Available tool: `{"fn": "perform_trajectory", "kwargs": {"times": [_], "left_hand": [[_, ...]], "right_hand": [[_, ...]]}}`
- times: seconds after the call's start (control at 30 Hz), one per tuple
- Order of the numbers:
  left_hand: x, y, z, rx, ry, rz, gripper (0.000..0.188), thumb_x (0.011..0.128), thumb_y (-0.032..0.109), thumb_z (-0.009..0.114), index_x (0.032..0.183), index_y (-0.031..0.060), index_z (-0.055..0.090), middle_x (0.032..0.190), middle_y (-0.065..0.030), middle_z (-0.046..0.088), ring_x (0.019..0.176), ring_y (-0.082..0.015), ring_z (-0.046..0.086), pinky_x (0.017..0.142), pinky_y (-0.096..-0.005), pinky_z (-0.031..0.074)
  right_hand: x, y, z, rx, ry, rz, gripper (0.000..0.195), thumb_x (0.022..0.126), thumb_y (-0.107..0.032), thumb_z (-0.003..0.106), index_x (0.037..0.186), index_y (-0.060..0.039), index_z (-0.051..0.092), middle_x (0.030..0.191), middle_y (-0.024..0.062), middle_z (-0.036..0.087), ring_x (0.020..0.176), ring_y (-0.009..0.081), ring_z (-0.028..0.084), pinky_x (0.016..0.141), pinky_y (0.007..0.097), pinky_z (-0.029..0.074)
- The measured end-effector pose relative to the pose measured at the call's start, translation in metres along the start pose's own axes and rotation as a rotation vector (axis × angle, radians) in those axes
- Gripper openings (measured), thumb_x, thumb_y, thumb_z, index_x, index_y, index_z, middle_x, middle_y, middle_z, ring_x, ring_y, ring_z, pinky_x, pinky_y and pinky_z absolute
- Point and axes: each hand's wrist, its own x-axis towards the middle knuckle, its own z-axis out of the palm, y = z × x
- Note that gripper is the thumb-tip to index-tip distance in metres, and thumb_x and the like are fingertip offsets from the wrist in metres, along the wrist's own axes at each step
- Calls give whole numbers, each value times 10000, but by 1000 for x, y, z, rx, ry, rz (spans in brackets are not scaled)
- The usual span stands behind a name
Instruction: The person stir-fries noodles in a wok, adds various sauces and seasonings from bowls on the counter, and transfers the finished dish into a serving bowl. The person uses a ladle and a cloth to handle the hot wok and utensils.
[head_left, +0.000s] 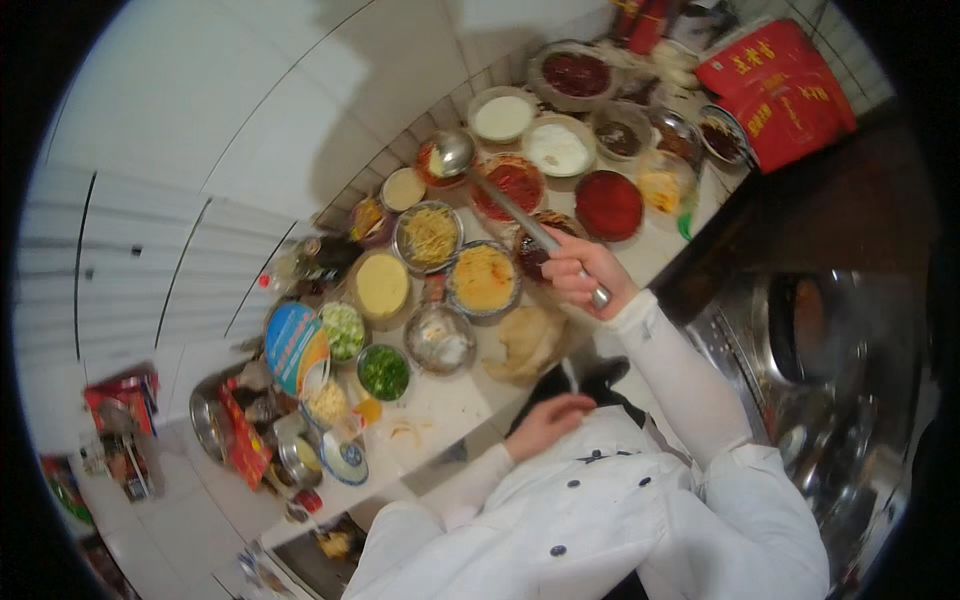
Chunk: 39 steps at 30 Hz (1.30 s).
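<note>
My right hand (589, 274) is wrapped around the handle of a steel ladle (517, 206). The ladle reaches up and left across the bowls. Its round bowl end is over a small bowl of orange-red sauce (433, 169); whether they touch I cannot tell. Under the handle is a bowl of red chili paste (525, 180), and beside my fist a bowl of dark sauce (531, 259). My left hand (551, 420) is at the front of my white jacket (555, 495), blurred, its fingertips near the waist. Nothing plainly shows in it.
The counter (442, 420) carries many seasoning bowls, including chopped scallions (384, 373), pale shreds (427, 234) and white powder (559, 146). A tan crumpled bag (529, 341) lies at its near edge. Red packaging (784, 94) stands top right. A wok (806, 322) sits on the stove at right.
</note>
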Motion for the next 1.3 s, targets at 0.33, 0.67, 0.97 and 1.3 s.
{"fn": "perform_trajectory", "kwargs": {"times": [0.33, 0.67, 0.97, 1.3], "left_hand": [[61, -48, -64, 1348, 438, 304, 790, 941, 211, 775, 1631, 79, 415, 1726, -223, 324, 1570, -501, 290, 1288, -583, 262], [101, -77, -67, 1562, 408, 349, 822, 942, 213, 734, 1665, 67, 371, 1735, -250, 303, 1572, -552, 259, 1298, -590, 238], [6, -152, 43, 1396, 584, 106, 653, 1050, 213, 663, 1599, -41, 417, 1666, -274, 408, 1527, -445, 415, 1275, -489, 328], [-15, -228, 92, 1386, 288, -107, 582, 1031, 205, 668, 1578, 88, 510, 1538, -182, 595, 1430, -334, 550, 1206, -427, 405]], "right_hand": [[-410, 123, 102, -43, 626, -266, 786, 1056, -1, 477, 1754, -178, 163, 672, -51, 366, 424, 30, 350, 368, 220, 278], [-591, 85, -75, -1546, 1728, -514, 827, 903, 21, 588, 1687, -146, 384, 875, 199, 729, 685, 280, 699, 704, 412, 550], [-681, 67, -243, -1369, 1758, -565, 752, 934, -31, 580, 1662, -146, 429, 1434, 308, 644, 1231, 399, 700, 1066, 448, 536], [-730, 43, -248, -1508, 1862, -489, 766, 922, -56, 597, 1656, -221, 450, 944, 277, 746, 870, 391, 754, 750, 533, 585]]}}
